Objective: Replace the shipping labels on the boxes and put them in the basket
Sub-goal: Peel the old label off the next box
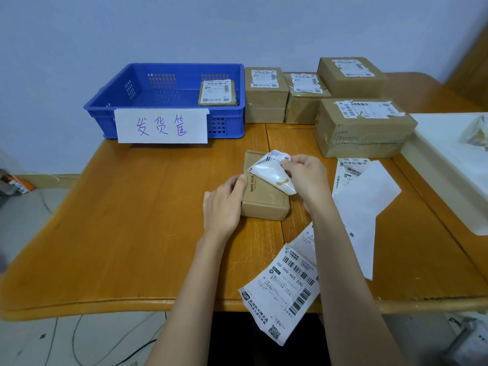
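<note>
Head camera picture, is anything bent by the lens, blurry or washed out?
Head view: wide-angle bend curves the table edges and leans the far boxes; light is soft and even, with faint shadows; the white tray at right is washed out; the bottom corners are blurred; the peeled label and new labels read fairly sharp.

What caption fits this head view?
Right hand peels the old shipping label off a small cardboard box steadied by the left hand.
</note>
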A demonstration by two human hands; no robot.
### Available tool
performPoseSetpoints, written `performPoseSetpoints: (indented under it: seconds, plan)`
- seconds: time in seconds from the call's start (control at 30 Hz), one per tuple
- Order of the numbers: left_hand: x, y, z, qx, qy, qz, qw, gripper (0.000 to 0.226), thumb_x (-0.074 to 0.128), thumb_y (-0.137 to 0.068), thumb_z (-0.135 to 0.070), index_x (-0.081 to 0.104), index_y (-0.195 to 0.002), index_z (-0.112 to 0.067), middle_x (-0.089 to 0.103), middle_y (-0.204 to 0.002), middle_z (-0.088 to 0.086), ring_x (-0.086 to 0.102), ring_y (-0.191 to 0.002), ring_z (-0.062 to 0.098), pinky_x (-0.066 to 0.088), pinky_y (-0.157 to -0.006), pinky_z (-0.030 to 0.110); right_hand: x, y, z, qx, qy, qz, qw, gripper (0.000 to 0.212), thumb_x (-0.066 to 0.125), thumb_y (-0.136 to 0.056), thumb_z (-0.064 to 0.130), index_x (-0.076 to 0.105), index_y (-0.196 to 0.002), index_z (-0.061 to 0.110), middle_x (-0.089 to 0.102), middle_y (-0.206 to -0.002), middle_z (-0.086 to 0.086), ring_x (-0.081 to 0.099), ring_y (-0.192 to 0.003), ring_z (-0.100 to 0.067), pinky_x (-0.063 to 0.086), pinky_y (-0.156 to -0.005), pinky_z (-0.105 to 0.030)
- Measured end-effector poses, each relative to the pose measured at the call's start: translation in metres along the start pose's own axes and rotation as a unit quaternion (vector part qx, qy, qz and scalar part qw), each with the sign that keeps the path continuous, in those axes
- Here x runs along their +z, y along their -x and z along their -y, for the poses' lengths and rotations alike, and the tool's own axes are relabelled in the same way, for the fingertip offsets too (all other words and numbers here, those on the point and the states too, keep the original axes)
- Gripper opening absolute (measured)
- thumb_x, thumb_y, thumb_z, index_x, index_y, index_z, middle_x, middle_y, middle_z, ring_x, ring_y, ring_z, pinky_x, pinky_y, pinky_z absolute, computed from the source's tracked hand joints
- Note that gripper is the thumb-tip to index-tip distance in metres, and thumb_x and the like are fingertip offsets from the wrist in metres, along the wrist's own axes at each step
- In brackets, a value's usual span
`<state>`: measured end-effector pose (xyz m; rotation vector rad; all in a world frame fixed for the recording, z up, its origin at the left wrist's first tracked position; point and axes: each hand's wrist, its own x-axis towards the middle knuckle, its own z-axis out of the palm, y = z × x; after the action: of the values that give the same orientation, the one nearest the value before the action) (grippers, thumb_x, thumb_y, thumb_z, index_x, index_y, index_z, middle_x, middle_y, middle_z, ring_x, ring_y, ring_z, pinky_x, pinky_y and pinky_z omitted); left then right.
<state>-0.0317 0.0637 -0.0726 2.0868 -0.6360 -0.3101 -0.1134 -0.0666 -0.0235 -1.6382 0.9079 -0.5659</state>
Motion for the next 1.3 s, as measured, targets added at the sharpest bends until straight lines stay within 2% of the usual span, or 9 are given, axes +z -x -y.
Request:
performPoseSetpoints:
  seconds: [0.23,0.33,0.43,0.53,0.67,0.8,1.0,1.17,1.3]
  plan:
    - [-0.001,0.000,0.000,0.000,-0.003,-0.002,1.000,0.047,0.025,-0.107,-0.045,0.058,-0.133,-0.027,0.060,-0.107,-0.011,0.047,-0.098,0.013,0.023,-0.085,0.026,-0.002,0.004,-0.001,0.035,-0.070,-0.012,0.997,0.013,0.054,-0.096,0.010,0.066,-0.090,0.011,0.071,-0.093,-0.012,0.064,-0.077,-0.013,0.054,-0.073,-0.030]
    - [-0.001,0.001,0.000,-0.009,0.012,0.001,1.000,0.043,0.023,-0.109,-0.038,0.063,-0.115,-0.023,0.059,-0.100,-0.009,0.046,-0.087,0.010,0.020,-0.080,0.024,-0.010,-0.001,0.002,0.051,-0.192,0.000,0.980,0.016,0.047,-0.100,0.008,0.060,-0.109,0.005,0.072,-0.097,-0.011,0.071,-0.083,-0.014,0.059,-0.077,-0.026]
    - [-0.001,0.000,0.000,-0.013,0.023,-0.006,1.000,0.044,0.023,-0.108,-0.041,0.063,-0.119,-0.024,0.062,-0.108,-0.006,0.048,-0.092,0.010,0.021,-0.086,0.024,-0.012,-0.002,0.008,0.024,-0.144,0.007,0.989,0.020,0.047,-0.101,0.012,0.057,-0.118,0.006,0.069,-0.101,-0.003,0.071,-0.084,-0.009,0.058,-0.069,-0.020]
    - [0.001,0.000,0.001,-0.017,0.018,-0.007,1.000,0.049,0.024,-0.107,-0.045,0.057,-0.135,-0.023,0.061,-0.115,-0.007,0.044,-0.104,0.013,0.021,-0.089,0.025,-0.005,0.000,0.006,0.025,-0.110,0.004,0.994,0.023,0.049,-0.101,0.021,0.057,-0.122,0.016,0.064,-0.117,0.001,0.064,-0.099,-0.010,0.057,-0.081,-0.026]
    - [0.002,-0.001,0.004,-0.012,0.017,-0.018,1.000,0.048,0.027,-0.105,-0.051,0.057,-0.134,-0.027,0.063,-0.119,-0.008,0.046,-0.110,0.018,0.024,-0.088,0.027,0.003,0.009,-0.001,-0.001,-0.080,0.009,0.997,0.049,0.072,-0.083,0.044,0.048,-0.122,0.025,0.057,-0.121,0.005,0.059,-0.103,-0.007,0.052,-0.080,-0.024]
    - [0.001,0.000,-0.001,-0.005,0.024,-0.039,0.999,0.046,0.038,-0.103,-0.049,0.055,-0.137,-0.024,0.057,-0.097,-0.022,0.045,-0.094,0.005,0.031,-0.100,0.031,0.013,0.011,-0.015,-0.069,0.000,-0.026,0.997,0.088,0.091,-0.063,0.025,0.029,-0.125,0.029,0.045,-0.128,-0.003,0.058,-0.104,-0.011,0.053,-0.081,-0.025]
    - [0.001,-0.002,-0.001,-0.001,0.021,-0.041,0.999,0.047,0.041,-0.102,-0.052,0.055,-0.137,-0.024,0.049,-0.078,-0.029,0.046,-0.083,-0.004,0.033,-0.099,0.030,0.012,0.008,-0.018,-0.069,0.001,-0.073,0.995,0.087,0.078,-0.078,0.011,0.023,-0.141,0.035,0.060,-0.118,-0.008,0.059,-0.089,-0.006,0.041,-0.053,-0.003]
    - [0.002,-0.003,0.000,0.000,0.023,-0.046,0.999,0.047,0.041,-0.101,-0.052,0.054,-0.137,-0.024,0.051,-0.077,-0.028,0.045,-0.078,-0.010,0.033,-0.096,0.029,0.012,0.007,-0.017,-0.059,0.030,-0.071,0.995,0.090,0.069,-0.088,0.008,0.013,-0.154,0.031,0.043,-0.145,-0.004,0.047,-0.115,-0.011,0.042,-0.063,-0.002]
    - [0.003,-0.004,0.001,0.002,0.027,-0.047,0.999,0.048,0.043,-0.100,-0.053,0.055,-0.137,-0.024,0.052,-0.075,-0.026,0.049,-0.079,-0.008,0.038,-0.105,0.037,0.015,0.007,-0.016,-0.075,0.056,-0.081,0.992,0.090,0.065,-0.091,0.005,0.008,-0.155,0.032,0.040,-0.148,-0.005,0.044,-0.131,-0.020,0.047,-0.086,-0.024]
